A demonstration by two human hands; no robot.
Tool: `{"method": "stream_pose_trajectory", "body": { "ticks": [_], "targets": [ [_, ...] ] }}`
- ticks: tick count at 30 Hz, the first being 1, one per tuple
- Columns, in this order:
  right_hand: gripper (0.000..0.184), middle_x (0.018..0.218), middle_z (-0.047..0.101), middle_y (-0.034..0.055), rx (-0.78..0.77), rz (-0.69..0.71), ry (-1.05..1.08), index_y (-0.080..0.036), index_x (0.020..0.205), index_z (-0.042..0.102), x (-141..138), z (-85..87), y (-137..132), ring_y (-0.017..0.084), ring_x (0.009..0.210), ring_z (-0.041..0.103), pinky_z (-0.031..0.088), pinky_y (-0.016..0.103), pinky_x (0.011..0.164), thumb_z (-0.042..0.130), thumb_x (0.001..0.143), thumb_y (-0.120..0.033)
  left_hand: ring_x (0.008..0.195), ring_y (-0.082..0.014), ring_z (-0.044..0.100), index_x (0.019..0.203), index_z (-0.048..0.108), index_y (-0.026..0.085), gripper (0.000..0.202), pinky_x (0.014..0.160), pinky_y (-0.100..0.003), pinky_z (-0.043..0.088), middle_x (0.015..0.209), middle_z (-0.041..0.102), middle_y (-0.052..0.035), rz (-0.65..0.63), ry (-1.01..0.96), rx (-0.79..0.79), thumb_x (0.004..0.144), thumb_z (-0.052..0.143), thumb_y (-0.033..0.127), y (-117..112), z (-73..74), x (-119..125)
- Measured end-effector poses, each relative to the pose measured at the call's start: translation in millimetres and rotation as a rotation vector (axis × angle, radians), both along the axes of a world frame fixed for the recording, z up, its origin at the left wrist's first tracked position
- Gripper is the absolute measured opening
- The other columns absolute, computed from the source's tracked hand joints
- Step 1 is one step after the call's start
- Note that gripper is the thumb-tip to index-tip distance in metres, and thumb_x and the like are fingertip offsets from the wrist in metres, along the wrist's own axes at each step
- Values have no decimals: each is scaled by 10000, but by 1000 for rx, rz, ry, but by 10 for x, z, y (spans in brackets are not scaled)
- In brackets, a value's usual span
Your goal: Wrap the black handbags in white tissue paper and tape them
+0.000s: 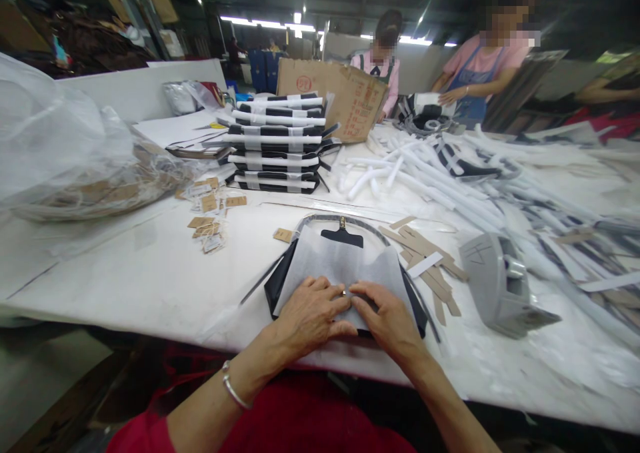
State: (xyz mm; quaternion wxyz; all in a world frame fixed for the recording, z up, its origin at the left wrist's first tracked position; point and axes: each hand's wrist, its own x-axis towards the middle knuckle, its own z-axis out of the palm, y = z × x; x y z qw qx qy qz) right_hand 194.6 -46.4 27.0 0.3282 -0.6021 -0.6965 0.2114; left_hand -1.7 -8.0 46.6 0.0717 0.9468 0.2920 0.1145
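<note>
A black handbag (274, 286) lies on the table before me, with a white tissue-like sheet (325, 260) covering most of its front. Its handle (373, 225) arches away from me, and a black tab with gold lettering (342, 234) shows near the top. My left hand (313, 313) rests flat on the sheet, fingers spread. Beside it, my right hand (385, 316) touches the sheet with bent fingers, thumb and forefinger apart. The fingertips of both hands nearly meet at the middle, by a small gold-coloured spot. Part of the bag's lower edge is hidden under my hands.
Several wrapped black bags (277, 143) form a stack behind, near a cardboard box (330, 93). Paper tags (205, 226) lie left; card strips (430, 266) and a grey tape dispenser (500, 283) lie right. White foam tubes (425, 173) spread beyond. Two people work across the table.
</note>
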Motion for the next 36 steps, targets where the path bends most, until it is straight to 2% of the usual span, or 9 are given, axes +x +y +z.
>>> {"method": "stream_pose_trajectory", "body": {
  "ticks": [5, 11, 15, 19, 23, 26, 28, 31, 36],
  "targets": [
    [275, 1180, 689, 70, 55, 64, -131, -247, 1146, 681, -41, -61, -6, 239, 1143, 584, 432, 436, 1035, 475, 967, -279, 1394, -331, 361, 1322, 521, 297, 551, 1159, -569, 212, 1395, 559, -19, 5, -56, 37, 898, 470, 645, -53, -72, -49],
    [327, 1235, 660, 81, 55, 64, -259, -248, 1197, 668, -41, -96, 2, 251, 1206, 545, 418, 452, 1047, 419, 989, -293, 1345, -336, 434, 1326, 525, 298, 576, 1120, -569, 303, 1398, 557, -55, -35, -8, -15, 871, 515, 650, 12, -34, -87],
    [329, 1236, 653, 81, 48, 80, -277, -247, 1193, 659, -31, -70, 14, 243, 1181, 559, 426, 434, 1040, 399, 1004, -320, 1218, -277, 545, 1253, 560, 230, 492, 1101, -492, 359, 1271, 629, -77, -82, 19, 53, 896, 558, 568, 27, 68, -102],
    [308, 1247, 643, 84, 35, 82, -306, -236, 1201, 642, -56, -8, 6, 236, 1163, 570, 447, 410, 1021, 438, 999, -348, 1276, -268, 511, 1267, 558, 195, 356, 1175, -517, 230, 1222, 656, -91, 6, 35, 155, 994, 462, 402, -5, 134, -227],
    [356, 1355, 596, 89, 43, 60, -435, -222, 1302, 597, -162, 35, -28, 279, 1316, 468, 344, 481, 1126, 471, 988, -330, 1354, -287, 451, 1350, 525, 270, 437, 1170, -540, 220, 1412, 563, -44, 58, 39, 73, 975, 471, 489, 64, 4, -447],
    [433, 1500, 470, 98, 51, 15, -522, -214, 1390, 537, -238, 29, -43, 322, 1435, 318, 218, 555, 1181, 467, 991, -366, 1377, -233, 433, 1396, 488, 308, 402, 1165, -486, 252, 1456, 521, -7, 70, 36, -22, 1022, 390, 416, 139, -111, -557],
    [462, 1539, 411, 107, 31, 2, -552, -214, 1416, 512, -259, 16, -44, 330, 1445, 304, 212, 568, 1179, 456, 993, -390, 1371, -207, 442, 1395, 494, 309, 386, 1159, -459, 267, 1439, 540, -3, 98, 29, -43, 1034, 362, 351, 155, -115, -573],
    [467, 1535, 415, 109, 1, 16, -571, -219, 1423, 505, -255, 4, -38, 333, 1435, 326, 225, 574, 1170, 436, 999, -400, 1317, -249, 502, 1339, 554, 267, 358, 1119, -483, 324, 1385, 590, -45, 118, 72, -8, 1000, 455, 326, 127, 35, -470],
    [452, 1521, 436, 116, 13, 28, -580, -228, 1417, 509, -248, -5, -41, 341, 1428, 338, 246, 591, 1154, 460, 987, -359, 1176, -325, 587, 1162, 635, 180, 298, 1060, -547, 373, 1184, 679, -136, 84, 117, 98, 919, 601, 348, 110, 435, 15]
  ]
}}
